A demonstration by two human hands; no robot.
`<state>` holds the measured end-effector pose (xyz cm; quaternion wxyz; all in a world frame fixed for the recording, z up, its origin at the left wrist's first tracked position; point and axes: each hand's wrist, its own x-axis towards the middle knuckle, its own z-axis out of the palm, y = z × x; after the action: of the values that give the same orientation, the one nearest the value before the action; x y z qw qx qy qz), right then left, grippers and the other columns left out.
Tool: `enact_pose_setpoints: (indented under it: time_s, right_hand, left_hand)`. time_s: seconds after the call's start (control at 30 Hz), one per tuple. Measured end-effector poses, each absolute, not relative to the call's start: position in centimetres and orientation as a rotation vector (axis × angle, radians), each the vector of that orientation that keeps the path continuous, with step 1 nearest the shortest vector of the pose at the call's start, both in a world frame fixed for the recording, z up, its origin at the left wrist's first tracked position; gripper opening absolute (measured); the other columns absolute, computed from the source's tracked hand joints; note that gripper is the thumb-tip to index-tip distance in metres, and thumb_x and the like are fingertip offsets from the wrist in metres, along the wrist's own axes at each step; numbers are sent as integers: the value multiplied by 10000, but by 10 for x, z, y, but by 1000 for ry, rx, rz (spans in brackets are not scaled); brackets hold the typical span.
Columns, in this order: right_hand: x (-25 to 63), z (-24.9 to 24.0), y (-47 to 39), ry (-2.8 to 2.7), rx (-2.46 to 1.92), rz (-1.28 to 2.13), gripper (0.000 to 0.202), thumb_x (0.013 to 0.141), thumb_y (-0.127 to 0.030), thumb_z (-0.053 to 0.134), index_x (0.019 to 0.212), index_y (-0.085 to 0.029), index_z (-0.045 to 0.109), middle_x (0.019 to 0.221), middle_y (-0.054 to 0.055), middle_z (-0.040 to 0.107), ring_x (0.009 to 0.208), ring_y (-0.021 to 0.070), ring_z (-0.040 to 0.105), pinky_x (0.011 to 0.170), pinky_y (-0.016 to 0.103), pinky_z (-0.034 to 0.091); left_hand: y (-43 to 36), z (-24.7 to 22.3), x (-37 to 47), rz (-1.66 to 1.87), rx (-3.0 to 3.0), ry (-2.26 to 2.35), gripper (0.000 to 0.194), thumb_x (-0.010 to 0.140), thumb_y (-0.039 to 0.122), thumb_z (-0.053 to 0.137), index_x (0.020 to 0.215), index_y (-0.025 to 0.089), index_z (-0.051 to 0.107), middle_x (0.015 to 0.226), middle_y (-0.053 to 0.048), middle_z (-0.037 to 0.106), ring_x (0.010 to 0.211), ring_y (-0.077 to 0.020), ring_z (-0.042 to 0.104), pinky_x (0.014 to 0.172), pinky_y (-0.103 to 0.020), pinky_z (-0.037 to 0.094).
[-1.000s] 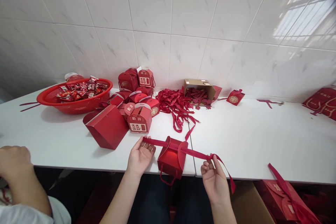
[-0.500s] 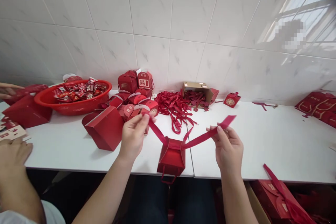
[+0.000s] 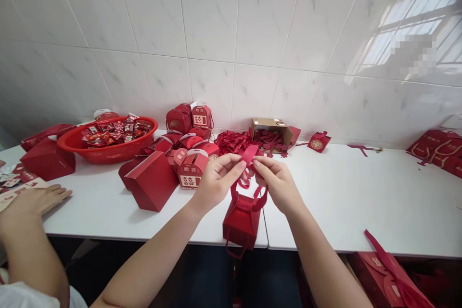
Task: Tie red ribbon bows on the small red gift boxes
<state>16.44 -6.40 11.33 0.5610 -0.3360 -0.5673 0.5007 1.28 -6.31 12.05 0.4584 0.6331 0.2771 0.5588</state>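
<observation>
My left hand (image 3: 223, 176) and my right hand (image 3: 274, 179) meet above a small red gift box (image 3: 241, 224). Each pinches an end part of a red ribbon (image 3: 250, 155), and the two lengths cross between my fingertips. The ribbon runs down through the top of the box, which sits at the table's front edge with a cord handle hanging over it. Behind my hands lies a heap of loose red ribbons (image 3: 234, 141), partly covered by my fingers. Left of my left arm stands a larger red box (image 3: 153, 183).
A red plastic basket (image 3: 108, 154) of wrapped candies stands at the left, near several red boxes (image 3: 191, 142). A brown carton (image 3: 260, 125) holds more red pieces. A co-worker's hand (image 3: 39, 202) rests on printed cards at far left. A tied box (image 3: 319, 142) stands right.
My hands have come together from wide apart, bringing the ribbon ends across each other above the gift box. The co-worker's far hand has left the view.
</observation>
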Motion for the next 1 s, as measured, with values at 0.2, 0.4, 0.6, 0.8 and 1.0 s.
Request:
enact_pose_setpoints:
  time_s: [0.2, 0.4, 0.6, 0.8, 1.0]
  right_hand:
    - [164, 110, -71, -1450, -727, 1049, 242, 801, -415, 630, 820, -177, 671, 667, -9, 578, 567, 91, 462, 519, 222, 383]
    - [178, 105, -66, -1769, -604, 778, 166, 887, -282, 536, 923, -224, 688, 790, 22, 666, 715, 140, 602, 653, 283, 496]
    - [197, 108, -60, -2166, -474, 154, 295, 918, -119, 426, 1029, -249, 667, 970, 56, 696, 967, 195, 594, 832, 377, 488]
    - [200, 108, -60, -2220, -537, -221, 292, 891, -86, 497, 1085, -242, 650, 1033, 61, 697, 1018, 223, 579, 858, 419, 452]
    - [214, 70, -81, -1733, -749, 9, 314, 863, -93, 518, 1078, -267, 665, 1109, 75, 653, 1030, 229, 594, 858, 406, 482]
  left_hand:
    - [-69, 118, 11, 1314, 1622, 798, 169, 767, 268, 674, 820, 196, 530, 659, 42, 602, 608, -107, 588, 597, -217, 477]
    - [-61, 114, 0, 1030, 1507, 731, 276, 790, 460, 608, 747, 189, 582, 528, 14, 597, 526, -142, 571, 589, -272, 464]
    - [-46, 107, -10, 756, 1196, 556, 557, 896, 517, 361, 592, 164, 666, 532, -44, 630, 643, -214, 646, 768, -353, 476]
    - [-49, 112, -14, 734, 1417, 541, 638, 938, 508, 254, 762, 124, 732, 813, -88, 725, 949, -248, 635, 978, -388, 399]
    - [-75, 97, -35, 1066, 1865, 1200, 397, 824, 514, 534, 1031, 223, 705, 1161, -53, 672, 1160, -272, 541, 1031, -390, 382]
